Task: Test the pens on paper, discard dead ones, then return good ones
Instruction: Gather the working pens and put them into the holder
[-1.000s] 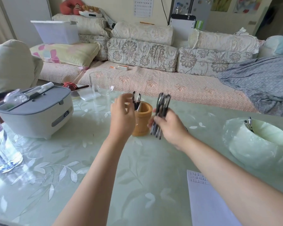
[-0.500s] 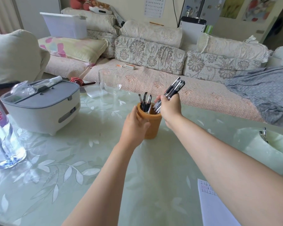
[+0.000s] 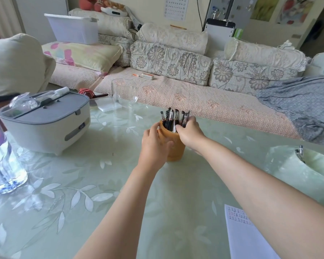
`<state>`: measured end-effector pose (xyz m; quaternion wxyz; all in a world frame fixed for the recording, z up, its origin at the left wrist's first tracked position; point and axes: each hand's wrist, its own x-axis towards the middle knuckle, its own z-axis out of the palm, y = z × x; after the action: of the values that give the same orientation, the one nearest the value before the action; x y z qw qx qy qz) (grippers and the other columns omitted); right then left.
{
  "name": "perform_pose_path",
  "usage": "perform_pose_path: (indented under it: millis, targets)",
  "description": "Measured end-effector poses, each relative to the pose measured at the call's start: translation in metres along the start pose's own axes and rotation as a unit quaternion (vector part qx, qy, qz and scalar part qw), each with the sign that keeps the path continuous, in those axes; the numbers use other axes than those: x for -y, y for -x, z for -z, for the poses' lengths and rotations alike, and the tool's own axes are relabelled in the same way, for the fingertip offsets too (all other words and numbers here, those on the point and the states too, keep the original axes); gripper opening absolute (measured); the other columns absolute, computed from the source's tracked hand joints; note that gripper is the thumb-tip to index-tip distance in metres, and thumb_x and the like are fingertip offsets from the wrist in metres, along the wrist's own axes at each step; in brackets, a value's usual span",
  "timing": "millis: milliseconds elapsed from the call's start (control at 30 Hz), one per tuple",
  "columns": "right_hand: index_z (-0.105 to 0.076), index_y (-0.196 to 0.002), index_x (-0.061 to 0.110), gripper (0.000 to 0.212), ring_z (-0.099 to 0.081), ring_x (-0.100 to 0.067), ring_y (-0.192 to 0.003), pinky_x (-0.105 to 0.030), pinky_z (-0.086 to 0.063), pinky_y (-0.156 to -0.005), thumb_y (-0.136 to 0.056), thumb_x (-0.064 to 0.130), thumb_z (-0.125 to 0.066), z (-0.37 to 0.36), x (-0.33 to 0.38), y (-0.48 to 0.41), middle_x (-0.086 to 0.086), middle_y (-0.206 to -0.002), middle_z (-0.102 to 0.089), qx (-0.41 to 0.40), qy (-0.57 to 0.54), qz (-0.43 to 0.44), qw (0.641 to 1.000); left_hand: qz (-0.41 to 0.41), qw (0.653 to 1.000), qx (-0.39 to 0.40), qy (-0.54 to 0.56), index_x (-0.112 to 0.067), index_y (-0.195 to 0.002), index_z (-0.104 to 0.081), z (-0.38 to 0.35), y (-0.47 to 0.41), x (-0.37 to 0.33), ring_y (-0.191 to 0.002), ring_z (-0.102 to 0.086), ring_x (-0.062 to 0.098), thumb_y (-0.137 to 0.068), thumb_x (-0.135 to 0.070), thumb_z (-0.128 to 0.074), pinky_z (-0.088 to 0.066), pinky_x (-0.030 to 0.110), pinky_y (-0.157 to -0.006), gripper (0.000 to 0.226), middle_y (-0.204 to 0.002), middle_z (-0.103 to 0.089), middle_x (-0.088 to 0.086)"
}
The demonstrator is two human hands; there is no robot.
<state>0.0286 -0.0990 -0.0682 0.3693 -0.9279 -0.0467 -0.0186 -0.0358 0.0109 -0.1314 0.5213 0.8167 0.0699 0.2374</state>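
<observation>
The pens (image 3: 173, 118) stand in a crowded cluster inside an orange-brown pen holder (image 3: 176, 148), their caps and clips rising above its rim. The holder sits on the table (image 3: 101, 184), roughly at its middle. The right hand (image 3: 190, 132) comes over the rim from the right, with its fingers curled round the pens on that side of the cluster and its thumb at the near edge of the rim. The left hand (image 3: 153, 144) wraps the holder's left wall, fingers bent round it as a brace.

The chief risk seems to lie in letting go. The pens are packed tight, so a clip could catch on a finger as the right hand lifts away and drag a pen out or tilt the holder. The table looks glossy and slick. If the left hand loosened first, the holder could skid or topple and scatter pens toward the far edge. A clear glass (image 3: 124, 96) stands beyond the holder to the left, near enough that a rolling pen or a jerked hand might strike it. The right forearm passes above the paper (image 3: 245, 238) at the near right, and a careless pull back could sweep the sheet off. A pale green bowl (image 3: 307, 165) at the right holds a single pen (image 3: 301, 149), probably a discard. It sits well apart from the holder, so a mix-up looks unlikely.
</observation>
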Motion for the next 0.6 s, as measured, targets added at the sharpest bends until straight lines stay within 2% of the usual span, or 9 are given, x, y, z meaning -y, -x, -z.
perform_pose_path:
  millis: [67,167,233,300,400,467,533,600]
  targets:
    - [-0.033,-0.14,0.018,0.052,-0.05,-0.027,-0.115,-0.031,-0.038,-0.087,-0.096,0.038,-0.05,0.008,-0.004,0.003,-0.009,-0.137,-0.046,0.036,-0.019,0.014,0.999,0.004,1.0,-0.002,-0.006,-0.022,-0.144,-0.034,0.001,0.002,-0.003,-0.121,-0.049,0.025,-0.081,-0.021,-0.073,-0.041,0.04,-0.104,0.074,-0.129,-0.042,0.005]
    - [-0.025,-0.15,0.021,0.064,-0.042,-0.026,-0.134,-0.034,-0.034,-0.102,-0.095,0.037,-0.052,0.022,-0.014,0.009,-0.006,-0.151,-0.038,0.067,-0.021,0.029,0.997,-0.004,0.999,-0.045,-0.021,-0.016,-0.139,-0.037,-0.001,0.01,-0.012,-0.119,-0.047,0.024,-0.083,-0.02,-0.07,-0.042,0.037,-0.1,0.066,-0.128,-0.041,0.005]
    - [-0.026,-0.151,0.02,0.065,-0.042,-0.024,-0.135,-0.033,-0.034,-0.104,-0.095,0.037,-0.052,0.033,-0.025,0.014,-0.005,-0.151,-0.039,0.074,-0.031,0.034,0.996,-0.01,0.996,-0.088,-0.01,-0.014,-0.126,-0.043,-0.005,0.019,-0.021,-0.11,-0.049,0.025,-0.084,-0.021,-0.067,-0.045,0.038,-0.093,0.048,-0.119,-0.043,0.003]
    - [-0.032,-0.15,0.018,0.059,-0.046,-0.023,-0.132,-0.033,-0.037,-0.105,-0.096,0.035,-0.051,0.043,-0.042,0.019,-0.005,-0.149,-0.044,0.059,-0.011,0.036,0.998,0.001,0.995,-0.098,-0.005,-0.015,-0.111,-0.047,-0.011,0.027,-0.032,-0.101,-0.05,0.024,-0.087,-0.021,-0.061,-0.045,0.039,-0.085,0.029,-0.109,-0.045,0.0]
    - [-0.046,-0.142,0.019,0.048,-0.048,-0.024,-0.129,-0.032,-0.038,-0.106,-0.095,0.028,-0.051,0.058,-0.079,0.028,-0.007,-0.144,-0.048,0.041,0.082,0.024,0.995,-0.035,0.997,-0.051,-0.055,-0.014,-0.1,-0.048,-0.026,0.038,-0.038,-0.092,-0.051,0.025,-0.087,-0.019,-0.057,-0.044,0.038,-0.077,0.016,-0.104,-0.047,0.0]
    - [-0.053,-0.135,0.019,0.043,-0.048,-0.029,-0.128,-0.034,-0.038,-0.106,-0.093,0.028,-0.053,0.067,-0.104,0.034,-0.01,-0.14,-0.047,0.048,0.157,0.013,0.986,-0.07,0.994,-0.01,-0.081,-0.016,-0.099,-0.051,-0.036,0.044,-0.039,-0.091,-0.047,0.018,-0.087,-0.017,-0.057,-0.041,0.032,-0.077,0.014,-0.101,-0.049,-0.002]
    - [-0.053,-0.132,0.019,0.044,-0.043,-0.033,-0.128,-0.039,-0.039,-0.105,-0.091,0.034,-0.055,0.071,-0.124,0.04,-0.013,-0.138,-0.045,0.048,0.225,-0.001,0.973,-0.087,0.99,0.04,-0.105,-0.017,-0.105,-0.056,-0.046,0.049,-0.039,-0.091,-0.047,0.011,-0.088,-0.018,-0.058,-0.041,0.026,-0.079,0.018,-0.103,-0.05,-0.005]
    - [-0.044,-0.137,0.017,0.057,-0.033,-0.035,-0.132,-0.044,-0.036,-0.106,-0.091,0.049,-0.054,0.071,-0.14,0.044,-0.015,-0.141,-0.039,0.06,0.286,-0.018,0.956,-0.098,0.982,0.095,-0.133,-0.02,-0.11,-0.058,-0.055,0.053,-0.039,-0.09,-0.051,0.011,-0.089,-0.021,-0.058,-0.045,0.025,-0.08,0.021,-0.104,-0.05,-0.007]
